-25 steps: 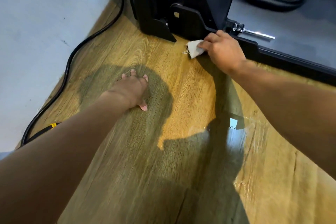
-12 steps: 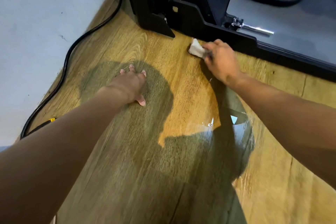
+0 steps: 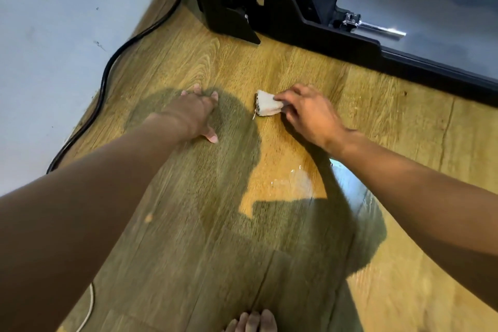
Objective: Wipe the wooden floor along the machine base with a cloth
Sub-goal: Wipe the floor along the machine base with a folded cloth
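My right hand [image 3: 310, 113] grips a small folded white cloth [image 3: 266, 106] and holds it down on the wooden floor [image 3: 296, 67], well in front of the black machine base [image 3: 336, 35]. The cloth sticks out to the left of my fingers, with a frayed thread at its edge. My left hand [image 3: 196, 113] rests flat on the floor to the left, fingers spread, inside a dark shadow. The base runs diagonally from upper middle to the right edge.
A black cable [image 3: 113, 62] runs along the pale wall [image 3: 67, 35] on the left. A chrome latch [image 3: 369, 25] sits on the machine's grey deck. A glossy patch [image 3: 296, 180] shines on the floor below my right wrist. Bare toes [image 3: 253, 322] show at the bottom edge.
My right hand has drawn the cloth back from the foot of the machine base toward me and slightly left. My left hand has stayed flat on the floor.
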`<state>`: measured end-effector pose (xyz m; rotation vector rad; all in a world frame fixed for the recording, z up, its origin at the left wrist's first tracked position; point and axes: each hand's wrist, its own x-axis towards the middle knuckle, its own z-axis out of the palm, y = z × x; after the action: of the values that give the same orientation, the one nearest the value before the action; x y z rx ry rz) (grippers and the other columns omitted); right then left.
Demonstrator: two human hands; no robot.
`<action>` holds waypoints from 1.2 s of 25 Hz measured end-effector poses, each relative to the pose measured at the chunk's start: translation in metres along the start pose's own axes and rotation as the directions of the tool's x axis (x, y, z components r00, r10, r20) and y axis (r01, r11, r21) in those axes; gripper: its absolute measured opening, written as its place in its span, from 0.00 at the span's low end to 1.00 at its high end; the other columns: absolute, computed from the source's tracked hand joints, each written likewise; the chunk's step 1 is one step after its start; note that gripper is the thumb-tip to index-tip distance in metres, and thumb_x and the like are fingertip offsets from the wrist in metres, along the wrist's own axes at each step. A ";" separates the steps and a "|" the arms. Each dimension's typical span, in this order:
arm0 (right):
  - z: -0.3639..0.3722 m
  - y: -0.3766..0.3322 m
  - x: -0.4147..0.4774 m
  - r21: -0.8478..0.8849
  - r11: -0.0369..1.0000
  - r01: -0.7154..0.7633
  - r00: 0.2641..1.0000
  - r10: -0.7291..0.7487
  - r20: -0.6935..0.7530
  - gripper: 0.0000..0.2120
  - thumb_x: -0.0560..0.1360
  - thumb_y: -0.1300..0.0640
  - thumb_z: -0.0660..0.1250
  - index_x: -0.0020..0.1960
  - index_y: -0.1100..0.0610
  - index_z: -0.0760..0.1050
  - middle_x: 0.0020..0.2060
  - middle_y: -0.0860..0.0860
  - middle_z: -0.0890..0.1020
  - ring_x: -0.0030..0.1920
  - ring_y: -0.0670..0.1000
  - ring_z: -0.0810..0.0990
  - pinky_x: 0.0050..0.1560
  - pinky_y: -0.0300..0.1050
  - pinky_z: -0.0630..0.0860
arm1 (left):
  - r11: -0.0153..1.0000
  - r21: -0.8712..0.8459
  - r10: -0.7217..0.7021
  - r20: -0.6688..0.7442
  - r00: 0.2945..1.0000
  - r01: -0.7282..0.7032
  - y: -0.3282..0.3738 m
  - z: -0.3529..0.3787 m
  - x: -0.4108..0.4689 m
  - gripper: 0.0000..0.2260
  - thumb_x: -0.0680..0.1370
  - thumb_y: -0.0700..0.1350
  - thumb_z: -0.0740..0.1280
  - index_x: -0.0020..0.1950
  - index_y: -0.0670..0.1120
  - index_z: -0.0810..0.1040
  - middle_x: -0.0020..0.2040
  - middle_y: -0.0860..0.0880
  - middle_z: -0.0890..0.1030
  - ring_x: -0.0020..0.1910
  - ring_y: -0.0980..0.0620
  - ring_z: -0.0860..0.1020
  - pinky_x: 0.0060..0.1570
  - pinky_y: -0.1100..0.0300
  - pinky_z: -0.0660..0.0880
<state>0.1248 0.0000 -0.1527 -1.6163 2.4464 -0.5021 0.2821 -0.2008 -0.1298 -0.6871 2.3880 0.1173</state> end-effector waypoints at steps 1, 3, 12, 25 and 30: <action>0.003 -0.007 -0.007 -0.001 1.000 -0.027 1.000 0.027 -0.013 0.16 0.77 0.61 0.62 0.65 0.55 0.73 0.59 0.55 0.75 0.59 0.54 0.72 0.61 0.51 0.74 | 1.000 0.007 0.005 -0.011 1.000 -0.005 -0.001 0.000 -0.002 0.51 0.67 0.60 0.73 0.78 0.50 0.45 0.78 0.40 0.47 0.75 0.36 0.52 0.72 0.45 0.53; 0.015 -0.031 -0.042 0.016 0.997 0.072 0.997 -0.072 0.015 0.16 0.75 0.62 0.63 0.62 0.55 0.75 0.58 0.54 0.75 0.57 0.54 0.74 0.56 0.51 0.77 | 1.000 -0.012 0.004 -0.020 1.000 -0.005 0.000 -0.001 -0.005 0.50 0.67 0.60 0.73 0.78 0.51 0.45 0.78 0.41 0.46 0.75 0.36 0.51 0.72 0.43 0.54; 0.001 -0.022 -0.075 -0.013 0.978 0.207 0.973 -0.204 0.113 0.15 0.76 0.61 0.64 0.62 0.56 0.75 0.56 0.56 0.77 0.54 0.54 0.75 0.50 0.51 0.79 | 0.988 -0.152 -0.027 0.016 1.000 0.029 0.005 -0.011 -0.014 0.51 0.64 0.63 0.74 0.78 0.50 0.50 0.78 0.43 0.47 0.76 0.39 0.51 0.72 0.44 0.57; -0.049 0.065 -0.009 -0.044 0.999 -0.009 0.993 0.003 -0.119 0.15 0.75 0.61 0.66 0.61 0.55 0.77 0.55 0.55 0.78 0.55 0.56 0.76 0.56 0.46 0.71 | 0.995 0.046 0.083 0.024 0.996 -0.084 0.064 -0.017 -0.001 0.55 0.64 0.61 0.75 0.78 0.52 0.42 0.77 0.39 0.44 0.75 0.35 0.47 0.70 0.39 0.58; -0.052 0.105 0.029 -0.173 0.960 -0.219 0.971 0.198 -0.135 0.15 0.78 0.59 0.63 0.64 0.52 0.75 0.59 0.53 0.77 0.56 0.58 0.77 0.57 0.56 0.75 | 0.997 0.020 0.068 0.065 0.996 -0.070 0.068 -0.020 -0.001 0.56 0.65 0.58 0.76 0.78 0.50 0.39 0.76 0.37 0.41 0.75 0.34 0.46 0.71 0.41 0.57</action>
<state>0.0064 0.0201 -0.1416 -1.4017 2.7855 -0.3520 0.2374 -0.1471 -0.1192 -0.5819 2.3486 0.1397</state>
